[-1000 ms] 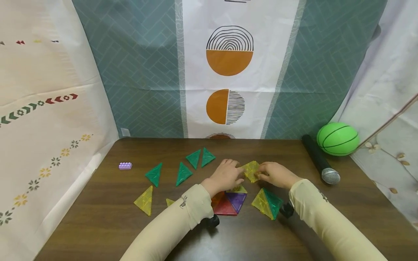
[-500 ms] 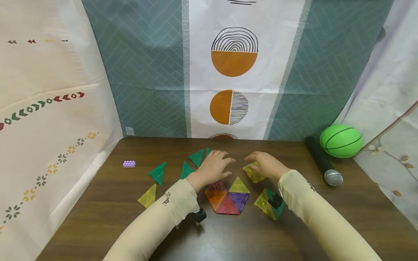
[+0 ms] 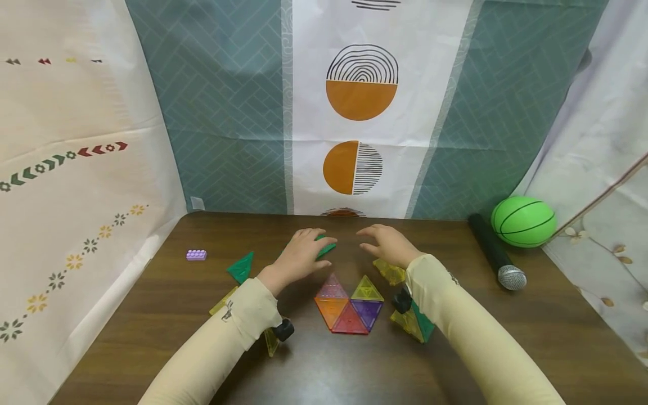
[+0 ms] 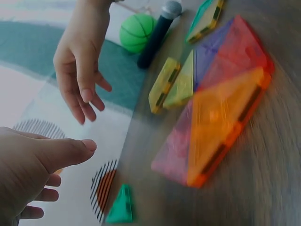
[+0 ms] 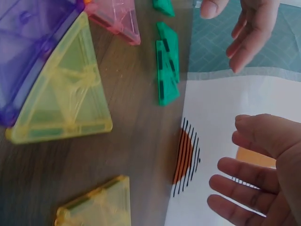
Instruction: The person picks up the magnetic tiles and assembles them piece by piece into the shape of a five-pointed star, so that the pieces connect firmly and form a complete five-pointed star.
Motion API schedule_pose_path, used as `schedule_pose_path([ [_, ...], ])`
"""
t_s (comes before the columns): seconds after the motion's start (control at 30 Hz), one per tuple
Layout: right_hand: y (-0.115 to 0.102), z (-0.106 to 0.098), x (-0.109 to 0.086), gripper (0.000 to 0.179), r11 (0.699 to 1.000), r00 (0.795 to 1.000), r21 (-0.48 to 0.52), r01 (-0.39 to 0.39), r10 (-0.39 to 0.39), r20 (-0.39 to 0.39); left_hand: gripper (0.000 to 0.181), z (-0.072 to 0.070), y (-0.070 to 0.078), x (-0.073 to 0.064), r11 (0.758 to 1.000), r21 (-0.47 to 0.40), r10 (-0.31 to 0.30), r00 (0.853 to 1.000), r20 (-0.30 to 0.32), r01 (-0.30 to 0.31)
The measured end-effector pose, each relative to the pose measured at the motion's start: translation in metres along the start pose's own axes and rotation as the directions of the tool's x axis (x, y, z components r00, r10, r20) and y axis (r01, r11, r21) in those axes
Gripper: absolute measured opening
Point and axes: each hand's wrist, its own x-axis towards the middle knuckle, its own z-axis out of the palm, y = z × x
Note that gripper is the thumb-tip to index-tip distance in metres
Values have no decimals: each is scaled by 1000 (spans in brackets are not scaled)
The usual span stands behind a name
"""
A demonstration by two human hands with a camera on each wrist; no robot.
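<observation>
Both hands hover over the back of the table with relaxed, spread fingers and hold nothing. My left hand (image 3: 298,254) is close over green triangular magnetic tiles (image 3: 325,247), partly covering them. To its right, my right hand (image 3: 391,246) is raised just behind a yellow tile piece (image 3: 388,272). In front of the hands lies a fan of joined triangular tiles: pink (image 3: 332,287), orange (image 3: 330,310), red (image 3: 350,320), purple (image 3: 367,312) and yellow (image 3: 367,289). The right wrist view shows two overlapping green tiles (image 5: 167,63) at the back.
A yellow tile (image 3: 405,322) joined to a green one (image 3: 425,323) lies under the right wrist. At left are a green tile (image 3: 241,267), yellow tiles (image 3: 271,342) and a purple toy brick (image 3: 196,255). A microphone (image 3: 498,253) and green ball (image 3: 523,221) stand at right.
Both hands have come away from the yellow tile piece, which stays on the table. The left hand has moved left toward the green tiles; the right hand has shifted left and back.
</observation>
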Motion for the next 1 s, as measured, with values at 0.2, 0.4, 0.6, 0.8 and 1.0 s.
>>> schedule_pose_path([
  [0.2, -6, 9, 16, 40, 999, 1000, 18, 28, -27, -9, 55, 2, -20, -9, 997, 29, -65, 998, 6, 65],
  [0.4, -9, 24, 31, 40, 996, 1000, 94, 4, -5, 14, 57, 10, -38, -14, 993, 33, -114, 993, 9, 114],
  [0.6, -15, 36, 43, 40, 993, 1000, 115, 3, -6, 26, 58, 19, -52, -16, 984, -29, -173, 985, 15, 173],
  [0.8, -22, 44, 52, 40, 996, 997, 89, -14, 7, 76, 59, 25, -60, -16, 963, -106, -245, 969, 42, 248],
  [1.0, -24, 51, 59, 40, 996, 996, 85, -14, 6, 90, 61, 30, -64, -16, 957, -118, -260, 964, 60, 266],
])
